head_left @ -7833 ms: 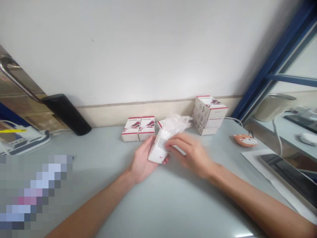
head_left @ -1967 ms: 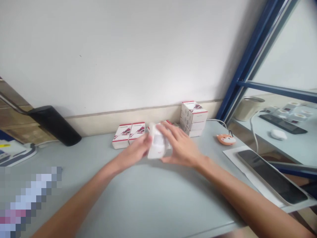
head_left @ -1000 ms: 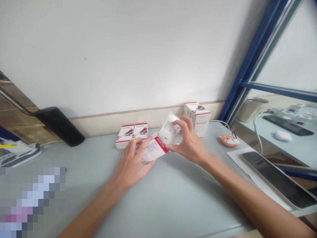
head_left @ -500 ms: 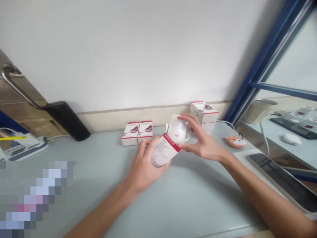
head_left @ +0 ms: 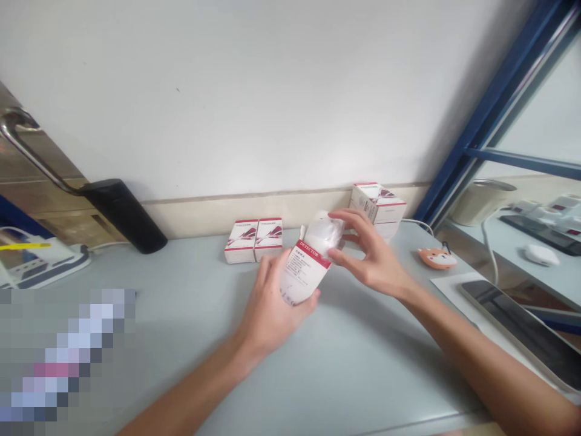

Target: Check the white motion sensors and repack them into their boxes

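My left hand point(head_left: 270, 315) grips a white carton point(head_left: 300, 275) with a red "DETECTOR" band and small printed text, holding it tilted on its lower end. A round white device point(head_left: 324, 236), perhaps still in thin plastic, sticks out of the carton's open top. My right hand point(head_left: 370, 263) curves around that device, fingertips on its far side and thumb near the red band. Both hands are above the table, and the carton's lower part is hidden by my left fingers.
Behind the hands, two white-and-red boxes point(head_left: 253, 241) lie against the wall, with more boxes point(head_left: 376, 204) to the right. A fox-shaped orange item point(head_left: 436, 258), a tablet point(head_left: 515, 327) on white paper, and a black cylinder point(head_left: 122, 209) share the grey table point(head_left: 363, 369).
The carton's printed face has turned toward me, and the white device now stands out of its top. Both hands have shifted slightly right and the head view has moved with them.
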`<state>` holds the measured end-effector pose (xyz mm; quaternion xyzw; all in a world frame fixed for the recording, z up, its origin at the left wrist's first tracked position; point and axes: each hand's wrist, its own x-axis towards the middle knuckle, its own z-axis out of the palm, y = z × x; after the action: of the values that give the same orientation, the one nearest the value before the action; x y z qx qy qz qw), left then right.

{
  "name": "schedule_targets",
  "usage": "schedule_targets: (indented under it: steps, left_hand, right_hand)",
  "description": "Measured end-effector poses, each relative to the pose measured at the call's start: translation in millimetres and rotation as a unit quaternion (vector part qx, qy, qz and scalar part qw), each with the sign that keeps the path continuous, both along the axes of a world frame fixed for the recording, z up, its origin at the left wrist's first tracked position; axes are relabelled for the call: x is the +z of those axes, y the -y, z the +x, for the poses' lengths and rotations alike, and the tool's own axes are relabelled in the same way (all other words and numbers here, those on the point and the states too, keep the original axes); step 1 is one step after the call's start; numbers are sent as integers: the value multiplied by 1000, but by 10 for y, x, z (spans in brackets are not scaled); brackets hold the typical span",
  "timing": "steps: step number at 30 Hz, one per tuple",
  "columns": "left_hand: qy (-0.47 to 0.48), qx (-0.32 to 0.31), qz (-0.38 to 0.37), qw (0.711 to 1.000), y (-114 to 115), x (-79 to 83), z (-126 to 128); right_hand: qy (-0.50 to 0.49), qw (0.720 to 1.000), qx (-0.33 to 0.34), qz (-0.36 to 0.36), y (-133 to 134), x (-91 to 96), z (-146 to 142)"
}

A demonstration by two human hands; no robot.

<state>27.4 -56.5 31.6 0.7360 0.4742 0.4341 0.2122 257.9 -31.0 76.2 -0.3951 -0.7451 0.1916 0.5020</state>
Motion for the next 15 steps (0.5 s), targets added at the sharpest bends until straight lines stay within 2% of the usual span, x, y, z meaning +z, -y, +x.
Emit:
schedule_targets:
  steps: [5, 9, 12, 15]
  left_hand:
    - [14, 17, 4, 1000, -18, -21, 7]
    - [40, 24, 18, 999, -54, -7, 6]
    - [49, 29, 47, 997, -95, -17, -12]
    - [65, 28, 84, 994, -121, -53, -35]
  right_hand:
    - [-14, 1000, 11, -24, -21, -53, 22]
    - [50, 996, 66, -35, 37, -62, 3]
    - [111, 990, 85, -5, 110, -53, -68]
    - [107, 992, 35, 52, 152, -55, -143]
